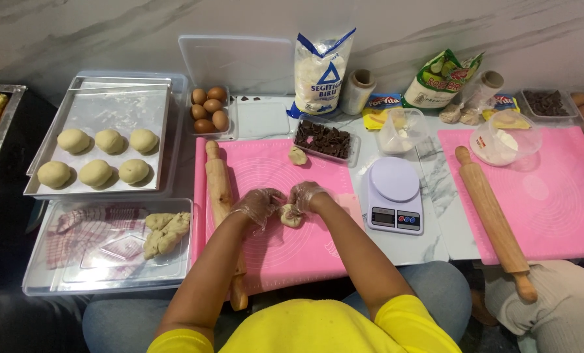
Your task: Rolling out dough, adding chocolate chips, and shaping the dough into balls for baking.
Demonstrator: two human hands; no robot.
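Note:
Both of my hands wear thin clear gloves and meet over the pink silicone mat (318, 170). My left hand (258, 204) and my right hand (307, 193) pinch a small ball of pale dough (291, 216) between their fingertips, just above the mat. A second small scrap of dough (297, 155) lies farther back on the same mat. A wooden rolling pin (219, 184) lies along the mat's left edge, beside my left forearm.
A metal tray (99, 111) holds several dough balls; a clear lidded box (76, 261) holds more dough (166, 230). Eggs (210, 110), chopped chocolate (323, 139), a white scale (394, 196), flour bags, a second pink mat (553, 209) and rolling pin (494, 219) surround me.

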